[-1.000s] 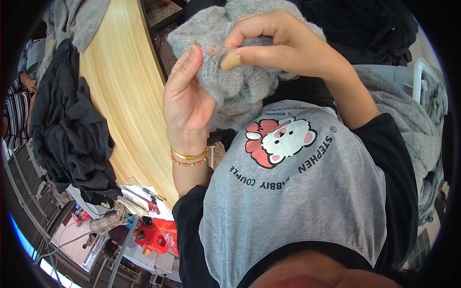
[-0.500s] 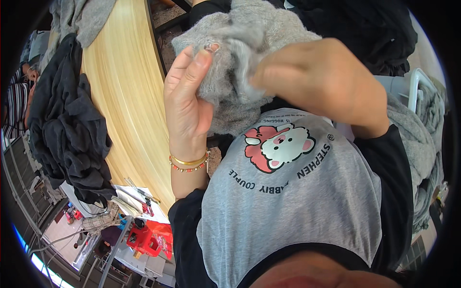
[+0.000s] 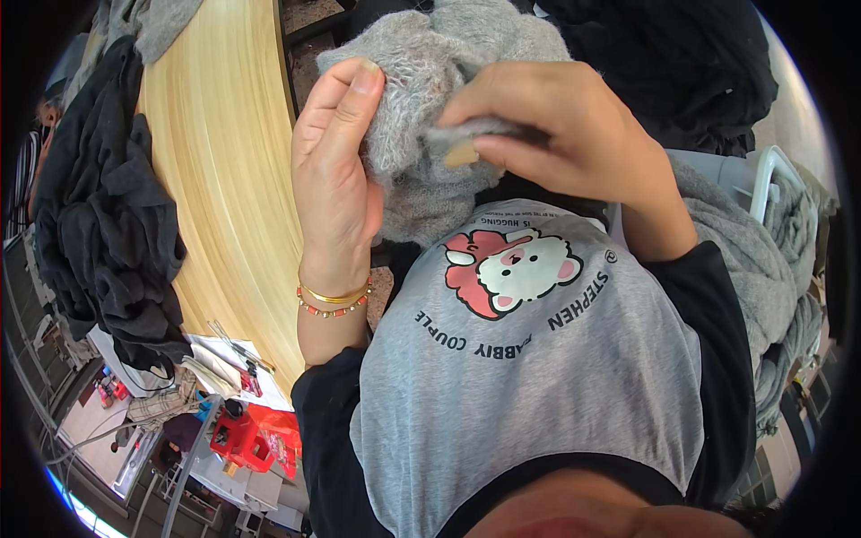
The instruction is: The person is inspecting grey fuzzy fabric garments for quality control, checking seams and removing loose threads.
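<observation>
A fuzzy grey knit garment lies bunched over my lap, its folds spreading away from me. My left hand pinches the garment's left edge between thumb and fingers, with a loose, open-looking stretch of knit beside the thumb. To the right, my right hand grips a fold of the same garment, thumb below and fingers curled above. Whether a small tool is hidden within that right grip I cannot make out. Bracelets circle my left wrist.
A pale wooden table runs along my left, with a heap of dark cloth on it. Papers and slender tools lie at its near end. A tub with grey knits stands right. Black cloth is piled at the far right.
My right hand, blurred before, has moved slightly left and now shows its thumb and fingers on a fold. My left hand has shifted slightly left and up, still pinching the knit.
</observation>
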